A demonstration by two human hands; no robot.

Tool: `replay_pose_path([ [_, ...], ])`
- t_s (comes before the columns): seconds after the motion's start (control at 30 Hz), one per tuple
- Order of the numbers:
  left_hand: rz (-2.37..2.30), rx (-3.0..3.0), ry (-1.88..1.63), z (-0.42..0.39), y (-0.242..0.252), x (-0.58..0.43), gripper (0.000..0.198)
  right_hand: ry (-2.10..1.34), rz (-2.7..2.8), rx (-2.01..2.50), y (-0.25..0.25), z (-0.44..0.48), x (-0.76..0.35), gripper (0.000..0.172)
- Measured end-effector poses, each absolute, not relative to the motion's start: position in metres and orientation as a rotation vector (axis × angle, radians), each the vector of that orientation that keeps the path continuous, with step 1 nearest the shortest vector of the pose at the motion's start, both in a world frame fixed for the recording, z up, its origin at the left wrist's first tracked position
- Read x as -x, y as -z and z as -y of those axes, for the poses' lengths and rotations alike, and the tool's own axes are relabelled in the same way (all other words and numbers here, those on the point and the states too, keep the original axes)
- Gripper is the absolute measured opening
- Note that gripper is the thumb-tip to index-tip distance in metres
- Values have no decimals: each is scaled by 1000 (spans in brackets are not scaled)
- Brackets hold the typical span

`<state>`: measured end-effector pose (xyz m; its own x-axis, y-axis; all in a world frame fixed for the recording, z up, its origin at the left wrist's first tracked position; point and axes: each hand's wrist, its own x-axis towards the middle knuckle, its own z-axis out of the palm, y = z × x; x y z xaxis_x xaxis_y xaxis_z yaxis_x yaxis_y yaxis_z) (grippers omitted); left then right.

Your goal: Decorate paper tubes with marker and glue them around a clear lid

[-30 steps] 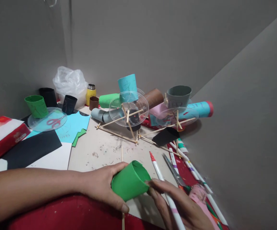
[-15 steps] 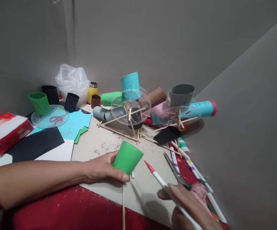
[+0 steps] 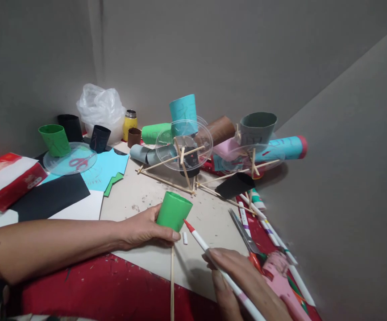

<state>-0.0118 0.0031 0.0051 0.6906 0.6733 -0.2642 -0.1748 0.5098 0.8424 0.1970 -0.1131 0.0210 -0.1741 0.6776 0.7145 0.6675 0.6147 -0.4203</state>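
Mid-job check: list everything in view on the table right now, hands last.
green paper cup: 1, green, mouth up, centre front, in left grip
marker: 1, white, red tip, in right grip, tip at cup's base
skewer: 1, wooden, lying below the cup
scissors: 1, grey blades, right of marker
stick frames: 2, wooden, clear lids on top, centre back
plastic bag: 1, white, back left
jar: 1, yellow, beside bag
tissue box: 1, red-white, far left
paper sheets: several, black, blue, white, left
left hand: 1, around cup
right hand: 1, holding marker
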Motion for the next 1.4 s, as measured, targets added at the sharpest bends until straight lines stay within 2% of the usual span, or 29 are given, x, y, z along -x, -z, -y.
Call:
replay_pose_path([
  [0.53,-626,-987,-569,-2,-2,11,65,154,1903,935,-16,97,-199,36],
  [0.73,-618,-996,-581,-3,0,11,71,147,1924,934,-16,96,-198,34],
  [1.4,-664,-1022,-569,-2,-3,11,70,177,2001,934,-16,95,-199,30],
])
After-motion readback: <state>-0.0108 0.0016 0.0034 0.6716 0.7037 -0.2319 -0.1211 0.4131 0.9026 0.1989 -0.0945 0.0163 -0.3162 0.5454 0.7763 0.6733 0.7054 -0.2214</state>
